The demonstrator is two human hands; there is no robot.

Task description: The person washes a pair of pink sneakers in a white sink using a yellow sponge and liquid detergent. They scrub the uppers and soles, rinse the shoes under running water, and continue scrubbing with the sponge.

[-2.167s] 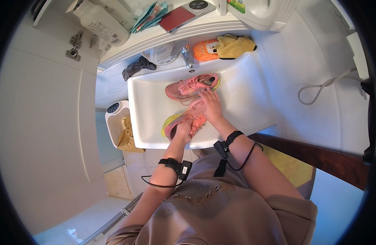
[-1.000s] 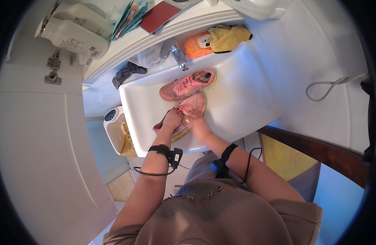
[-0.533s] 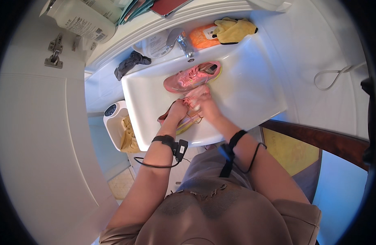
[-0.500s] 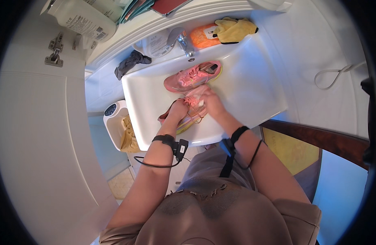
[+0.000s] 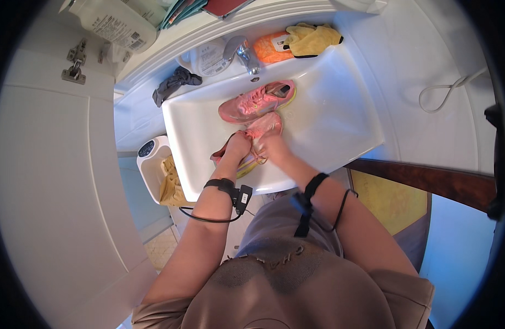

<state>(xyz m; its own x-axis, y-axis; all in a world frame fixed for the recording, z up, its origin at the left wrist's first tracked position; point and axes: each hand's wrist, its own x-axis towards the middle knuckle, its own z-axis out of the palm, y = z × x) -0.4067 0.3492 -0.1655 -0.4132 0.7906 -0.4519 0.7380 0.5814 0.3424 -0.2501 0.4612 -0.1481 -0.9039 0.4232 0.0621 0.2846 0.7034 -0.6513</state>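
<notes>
Two pink sneakers lie in a white sink [image 5: 340, 123]. The far sneaker [image 5: 238, 109] rests on its own below the tap, its opening toward the right. My left hand [image 5: 240, 146] is closed on the near sneaker [image 5: 267, 123] around its opening and laces, steadying it. Against the same shoe's side, my right hand [image 5: 274, 149] is curled, slightly blurred, with a small whitish thing at its fingers that I cannot make out. A loose lace hangs beside that hand. Yellow-green sole shows along the near shoe's lower edge.
Behind the sink stand a chrome tap [image 5: 243, 55], a white bottle [image 5: 211, 60], an orange package [image 5: 271, 48] and yellow gloves [image 5: 312, 39]. A dark cloth [image 5: 177, 83] lies by the left corner. A white bin [image 5: 148, 162] with tan cloth stands left.
My right hand has moved a little left and nearer to me along the near sneaker's side. My left hand keeps its hold, and the far sneaker stays put.
</notes>
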